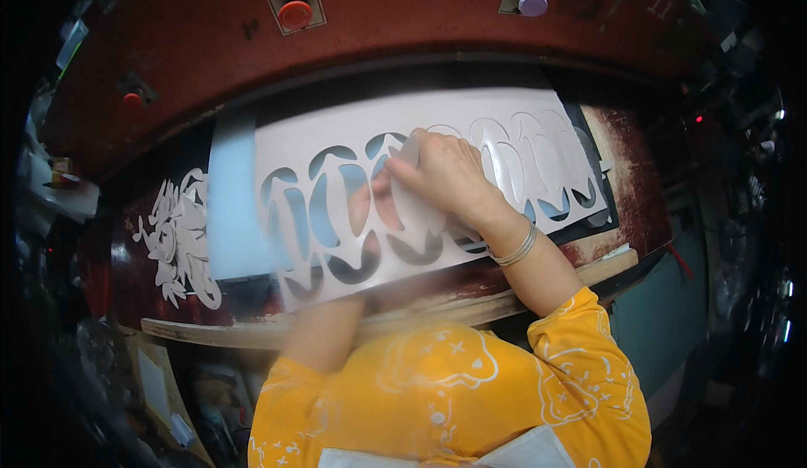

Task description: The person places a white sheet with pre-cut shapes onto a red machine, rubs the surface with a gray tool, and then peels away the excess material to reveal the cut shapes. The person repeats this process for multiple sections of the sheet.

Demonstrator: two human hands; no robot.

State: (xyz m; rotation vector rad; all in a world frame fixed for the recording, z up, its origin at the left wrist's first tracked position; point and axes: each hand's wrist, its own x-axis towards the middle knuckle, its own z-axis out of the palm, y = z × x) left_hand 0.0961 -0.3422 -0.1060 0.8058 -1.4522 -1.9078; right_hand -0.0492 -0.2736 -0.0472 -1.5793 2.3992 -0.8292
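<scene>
A white sheet (336, 122) with rows of curved cut-outs lies across the work surface, its near part lifted. My right hand (445, 170) is above its middle, fingers closed and thumb bent in, pinching a pale curved cut piece (409, 150). Beneath the sheet is my left hand (360, 207), seen through the openings close to my right thumb; most of its fingers are hidden. Left of my hands, several shapes have been punched out, while cut outlines (530, 144) at the right still hold their pieces. A light blue board (234, 199) shows under the sheet.
A heap of loose white cut pieces (178, 237) sits at the left. Behind stands a red machine body (403, 18) with a red push button (294, 15) and a pale purple one (532, 4). A worn wooden edge (244, 333) runs along the front.
</scene>
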